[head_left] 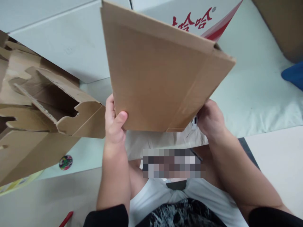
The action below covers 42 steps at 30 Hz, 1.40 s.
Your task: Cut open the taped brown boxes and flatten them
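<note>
While the left hand (115, 121) clasped its edge, a cardboard box (156, 75) was tilted over the pale cloth (265, 97).
The right hand (211, 118) met the opposite edge (fingers hidden, grip impossible to tell).

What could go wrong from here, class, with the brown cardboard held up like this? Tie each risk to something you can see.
1. The brown cardboard might tip or slip: the left hand holds it near its lower left corner, and most of it rises above the hands.
2. The small white object beside the right hand could get knocked, as it sits close to the cardboard's lower edge.
</note>
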Motion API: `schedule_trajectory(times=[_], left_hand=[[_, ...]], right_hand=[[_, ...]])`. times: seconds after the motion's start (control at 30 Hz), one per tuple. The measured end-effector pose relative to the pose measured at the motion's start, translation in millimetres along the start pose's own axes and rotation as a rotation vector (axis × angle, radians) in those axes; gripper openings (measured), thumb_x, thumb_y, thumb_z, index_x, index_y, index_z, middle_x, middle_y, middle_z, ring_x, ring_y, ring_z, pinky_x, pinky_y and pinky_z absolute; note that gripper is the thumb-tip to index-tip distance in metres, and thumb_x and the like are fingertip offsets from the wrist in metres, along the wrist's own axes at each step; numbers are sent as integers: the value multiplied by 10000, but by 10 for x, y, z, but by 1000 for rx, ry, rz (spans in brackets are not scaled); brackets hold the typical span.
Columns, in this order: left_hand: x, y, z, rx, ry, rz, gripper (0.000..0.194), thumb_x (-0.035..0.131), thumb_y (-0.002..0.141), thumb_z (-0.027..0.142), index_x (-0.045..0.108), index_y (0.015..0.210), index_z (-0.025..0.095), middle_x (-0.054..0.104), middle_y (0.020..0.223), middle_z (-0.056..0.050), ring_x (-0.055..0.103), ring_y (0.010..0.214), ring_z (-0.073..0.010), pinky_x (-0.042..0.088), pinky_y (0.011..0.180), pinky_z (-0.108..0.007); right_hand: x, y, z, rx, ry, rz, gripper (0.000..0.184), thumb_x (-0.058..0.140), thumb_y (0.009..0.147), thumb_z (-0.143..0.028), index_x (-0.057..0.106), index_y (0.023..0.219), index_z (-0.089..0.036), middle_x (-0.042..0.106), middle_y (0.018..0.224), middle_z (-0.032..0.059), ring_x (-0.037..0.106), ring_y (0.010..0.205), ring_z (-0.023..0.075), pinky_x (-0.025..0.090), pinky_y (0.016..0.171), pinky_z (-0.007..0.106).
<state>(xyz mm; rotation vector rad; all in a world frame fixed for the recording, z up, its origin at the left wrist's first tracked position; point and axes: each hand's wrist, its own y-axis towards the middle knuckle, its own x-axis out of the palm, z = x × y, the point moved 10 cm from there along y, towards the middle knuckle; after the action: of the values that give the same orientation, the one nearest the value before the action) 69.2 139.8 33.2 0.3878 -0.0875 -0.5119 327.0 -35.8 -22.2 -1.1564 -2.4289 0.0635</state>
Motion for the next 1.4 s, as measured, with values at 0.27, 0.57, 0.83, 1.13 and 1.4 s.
schedule_trajectory(times=[0.27, 0.57, 0.83, 1.13, 1.4], left_hand=[[56, -122, -296, -353, -96, 167, 597, 790, 808, 712, 713, 1220, 287, 728, 1331, -62, 565, 1465, -338, 451, 1263, -474], [170, -108, -412, -433, -9, 14, 677, 728, 856, 736, 652, 1399, 338, 541, 1656, -25, 357, 1641, -314, 330, 1358, -440], [151, -105, -453, -417, 1, 0, 694, 742, 876, 661, 608, 1476, 339, 525, 1675, -24, 387, 1628, -309, 385, 1328, -425], [-148, -62, -72, -112, 324, 248, 401, 758, 880, 439, 787, 1217, 223, 724, 1390, -93, 626, 1406, -307, 446, 1267, -462], [-107, -77, -382, -346, 137, 185, 527, 744, 869, 565, 717, 1302, 266, 734, 1399, -79, 643, 1378, -321, 522, 1174, -449]], right_hand=[[306, -107, -54, -156, -497, -440, 597, 731, 792, -806, 740, 969, -236, 801, 964, 52, 753, 1014, 293, 624, 876, 436], [223, -59, 36, -69, -522, -359, 606, 703, 839, -773, 751, 1069, -215, 825, 1195, 91, 740, 1166, 331, 594, 973, 483], [293, -96, 124, 7, -406, -446, 614, 728, 836, -777, 748, 1132, -240, 818, 1240, 76, 723, 1249, 327, 569, 1090, 506], [380, -160, 146, 71, -278, -496, 552, 780, 828, -722, 763, 1112, -250, 827, 1219, 63, 745, 1222, 307, 572, 1114, 501], [374, -145, 143, 90, -268, -489, 550, 794, 818, -717, 769, 1112, -253, 831, 1203, 62, 754, 1201, 304, 580, 1103, 502]])
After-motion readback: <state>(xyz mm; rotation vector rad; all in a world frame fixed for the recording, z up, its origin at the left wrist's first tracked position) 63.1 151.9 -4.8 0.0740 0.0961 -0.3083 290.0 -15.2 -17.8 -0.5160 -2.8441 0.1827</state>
